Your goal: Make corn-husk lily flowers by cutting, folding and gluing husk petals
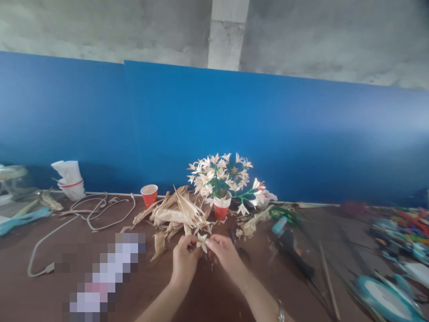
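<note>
Between my two hands is a small cream-coloured husk flower (201, 242) with pointed petals. My left hand (185, 258) pinches it from the left side, thumb and forefinger closed. From the right, the fingers of my right hand (225, 254) are closed at its petals. Its stem end is mostly hidden by the fingers. Just beyond stands a red and white paper cup (221, 210) holding a bunch of similar flowers (219, 172) on green stems. A pile of dry corn husks (176, 214) lies to the left of that cup.
A hot glue gun (291, 250) and a wooden stick (328, 279) lie at right, near a teal ribbon spool (385, 297). Dark scissors (236, 241) rest beside my right hand. An empty red cup (149, 195) and a white cable (90, 217) are at left. A blue partition (208, 120) stands behind.
</note>
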Motion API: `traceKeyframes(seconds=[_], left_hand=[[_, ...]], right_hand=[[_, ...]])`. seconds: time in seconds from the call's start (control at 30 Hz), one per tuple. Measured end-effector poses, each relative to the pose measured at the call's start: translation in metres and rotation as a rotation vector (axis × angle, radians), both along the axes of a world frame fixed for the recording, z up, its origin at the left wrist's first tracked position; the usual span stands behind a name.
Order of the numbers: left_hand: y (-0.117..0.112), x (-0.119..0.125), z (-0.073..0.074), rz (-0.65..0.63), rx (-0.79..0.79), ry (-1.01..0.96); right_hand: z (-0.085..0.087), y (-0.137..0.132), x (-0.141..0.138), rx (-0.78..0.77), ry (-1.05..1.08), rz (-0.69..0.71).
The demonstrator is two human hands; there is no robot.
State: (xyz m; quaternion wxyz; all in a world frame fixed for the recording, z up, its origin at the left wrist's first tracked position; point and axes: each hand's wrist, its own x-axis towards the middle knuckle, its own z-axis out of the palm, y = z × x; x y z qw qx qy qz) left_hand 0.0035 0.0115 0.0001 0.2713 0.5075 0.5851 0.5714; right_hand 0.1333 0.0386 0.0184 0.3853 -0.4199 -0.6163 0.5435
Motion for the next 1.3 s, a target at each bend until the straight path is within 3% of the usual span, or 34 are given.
traceKeyframes(seconds=[0.5,0.7,1.03,1.3], left_hand=[[0.004,0.002,-0.004,-0.083,0.049,-0.113],[0.003,0.003,-0.002,-0.094,0.056,-0.129],[0.001,0.006,0.006,-0.16,-0.089,-0.152],[0.001,0.008,0.007,-0.227,-0.105,-0.207]], right_hand=[[0.003,-0.001,0.002,0.147,0.008,-0.092],[-0.001,0.001,0.003,0.124,0.022,-0.086],[-0.004,0.003,0.002,0.086,0.041,-0.148],[0.0,0.004,0.001,-0.041,0.071,-0.219]])
